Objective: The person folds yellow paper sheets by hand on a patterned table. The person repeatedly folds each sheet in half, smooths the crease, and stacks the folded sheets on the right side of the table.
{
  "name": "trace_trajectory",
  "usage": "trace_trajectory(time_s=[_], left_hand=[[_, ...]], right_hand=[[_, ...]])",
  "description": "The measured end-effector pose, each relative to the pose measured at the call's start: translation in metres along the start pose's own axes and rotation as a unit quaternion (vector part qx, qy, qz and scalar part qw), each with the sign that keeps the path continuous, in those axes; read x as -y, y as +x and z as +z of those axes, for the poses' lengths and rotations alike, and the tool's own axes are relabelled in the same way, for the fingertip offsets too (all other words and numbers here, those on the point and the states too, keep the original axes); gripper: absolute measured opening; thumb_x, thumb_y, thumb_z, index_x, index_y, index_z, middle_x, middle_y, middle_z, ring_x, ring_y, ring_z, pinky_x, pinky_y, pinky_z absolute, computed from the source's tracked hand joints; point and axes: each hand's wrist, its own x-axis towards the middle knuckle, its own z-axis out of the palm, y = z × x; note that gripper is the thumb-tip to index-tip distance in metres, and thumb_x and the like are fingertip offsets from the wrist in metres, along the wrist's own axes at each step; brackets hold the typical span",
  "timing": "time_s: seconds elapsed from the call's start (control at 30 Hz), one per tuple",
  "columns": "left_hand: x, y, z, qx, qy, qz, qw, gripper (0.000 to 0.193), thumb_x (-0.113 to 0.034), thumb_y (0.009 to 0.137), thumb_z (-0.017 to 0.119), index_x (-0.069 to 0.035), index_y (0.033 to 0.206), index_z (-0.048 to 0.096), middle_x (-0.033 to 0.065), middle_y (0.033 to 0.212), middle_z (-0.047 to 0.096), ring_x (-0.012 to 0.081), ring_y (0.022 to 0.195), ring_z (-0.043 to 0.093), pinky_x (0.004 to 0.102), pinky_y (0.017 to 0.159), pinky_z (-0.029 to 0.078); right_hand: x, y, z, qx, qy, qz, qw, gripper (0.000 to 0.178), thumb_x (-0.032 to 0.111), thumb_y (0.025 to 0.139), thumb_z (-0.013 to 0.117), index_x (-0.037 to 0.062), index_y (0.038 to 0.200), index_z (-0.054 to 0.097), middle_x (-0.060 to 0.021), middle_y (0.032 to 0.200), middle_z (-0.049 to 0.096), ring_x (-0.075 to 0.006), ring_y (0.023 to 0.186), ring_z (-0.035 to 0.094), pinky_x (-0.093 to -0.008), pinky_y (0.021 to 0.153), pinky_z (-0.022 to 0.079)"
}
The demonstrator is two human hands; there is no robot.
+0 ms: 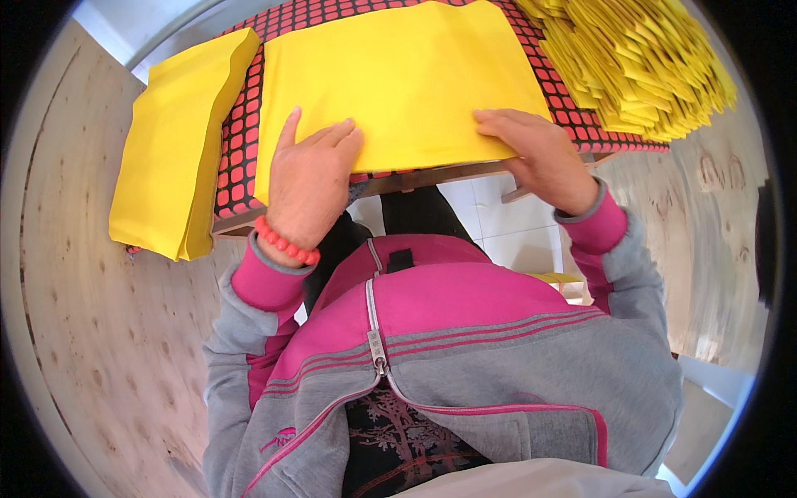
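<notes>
A wide yellow sheet, fabric-like and smooth, lies flat in front of me on a table covered with a red-and-black checked cloth. My left hand rests on the sheet's near left part, palm down, thumb and fingers apart. A red bead bracelet circles that wrist. On the near right edge lies my right hand, its fingers stretched toward the left over the yellow surface and its thumb by the edge. Neither hand grips anything that I can see.
To the left, a folded yellow piece or small stack overhangs the table's near edge. A tall heap of folded yellow pieces fills the far right corner. Wooden boards stand on the left, and another wooden panel on the right.
</notes>
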Motion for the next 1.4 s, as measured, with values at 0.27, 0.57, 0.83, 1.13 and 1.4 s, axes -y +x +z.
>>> trace_trajectory(time_s=[0.27,0.57,0.83,1.13,1.4], left_hand=[[0.062,-0.034,-0.02,0.069,-0.143,-0.064,0.985,0.05,0.015,0.077,0.062,-0.009,0.12,0.071,0.0068,0.127,0.072,0.0249,0.124,0.065,0.0554,0.121,0.029],[0.092,-0.039,-0.011,0.036,-0.322,-0.167,0.931,0.019,-0.005,0.101,0.059,-0.002,0.116,0.071,0.0032,0.11,0.073,0.0157,0.109,0.065,0.0442,0.118,0.031],[0.09,-0.021,-0.001,-0.028,-0.419,-0.298,0.857,0.018,-0.011,0.103,0.06,0.004,0.113,0.066,0.0002,0.093,0.062,0.0078,0.092,0.055,0.0232,0.083,0.046],[0.093,-0.007,0.019,-0.076,-0.326,-0.326,0.884,0.024,-0.016,0.103,0.062,0.004,0.114,0.066,0.0054,0.09,0.067,0.0118,0.083,0.059,0.0283,0.076,0.05],[0.097,0.005,0.024,-0.063,-0.196,-0.293,0.934,0.02,-0.015,0.102,0.06,0.002,0.112,0.065,0.0183,0.084,0.063,0.0248,0.076,0.06,0.035,0.074,0.051]], right_hand=[[-0.049,-0.022,-0.025,0.04,0.178,0.104,0.978,0.03,-0.01,0.087,0.066,-0.0006,0.116,0.066,-0.0144,0.125,0.071,-0.0249,0.108,0.069,-0.0315,0.095,0.053],[-0.07,-0.019,-0.028,0.04,0.311,0.154,0.937,0.015,-0.007,0.093,0.063,-0.0022,0.107,0.064,-0.0073,0.112,0.071,-0.0132,0.101,0.064,-0.0264,0.09,0.049],[-0.075,-0.004,-0.019,-0.041,0.222,0.216,0.95,0.014,0.013,0.101,0.062,-0.0007,0.104,0.062,-0.0007,0.089,0.059,-0.0098,0.083,0.052,-0.0257,0.075,0.044],[-0.087,0.021,0.011,-0.15,0.105,0.199,0.963,0.016,0.018,0.101,0.063,0.0028,0.106,0.064,-0.0126,0.075,0.059,-0.0219,0.066,0.058,-0.0319,0.065,0.047],[-0.08,0.029,0.018,-0.166,0.0,0.226,0.96,0.018,0.023,0.1,0.063,0.0067,0.107,0.066,-0.0173,0.084,0.069,-0.0361,0.077,0.067,-0.0412,0.067,0.051]])
